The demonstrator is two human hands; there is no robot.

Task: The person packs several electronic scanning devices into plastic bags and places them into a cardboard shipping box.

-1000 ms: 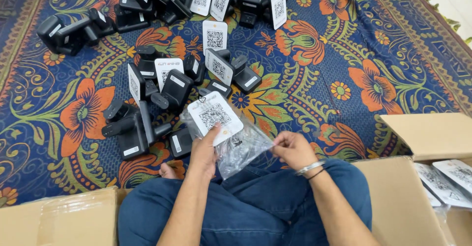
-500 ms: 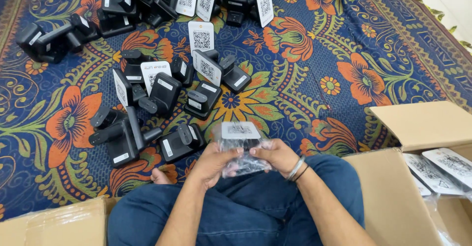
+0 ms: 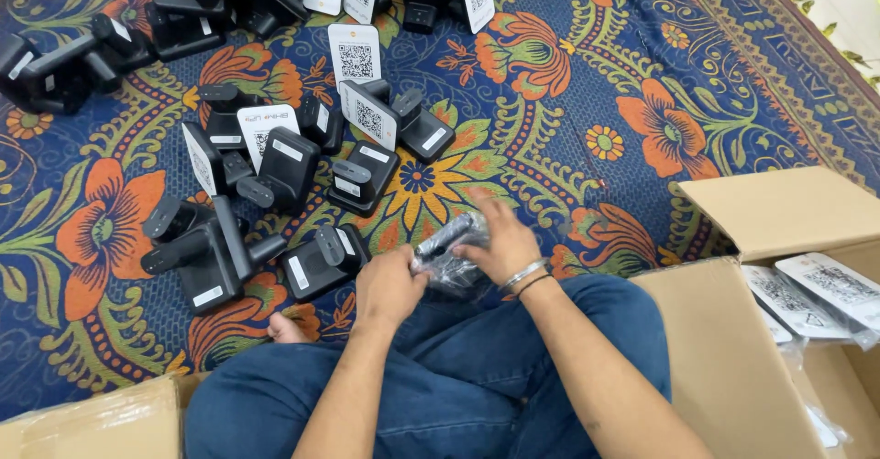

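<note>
Over my lap, both hands grip a black device wrapped in a clear plastic bag (image 3: 451,255). My left hand (image 3: 390,287) pinches the bag's left end. My right hand (image 3: 502,242), with bangles on the wrist, covers the bag from above and the right. Just left of my left hand a black stand-shaped device with a white label (image 3: 321,259) lies on the carpet. Several more black devices and white code cards (image 3: 355,54) are scattered on the floral carpet ahead.
An open cardboard box (image 3: 733,349) at my right holds bagged white cards (image 3: 816,289). Another cardboard box edge (image 3: 92,427) sits at the lower left. A larger heap of black devices (image 3: 206,0) lies at the top left. I sit cross-legged in blue jeans; a toe shows by my left knee.
The white card-faced item I held up over the carpet has come down to my lap, turned over. Both hands now close on the plastic bag around it. The view shifted slightly right.
</note>
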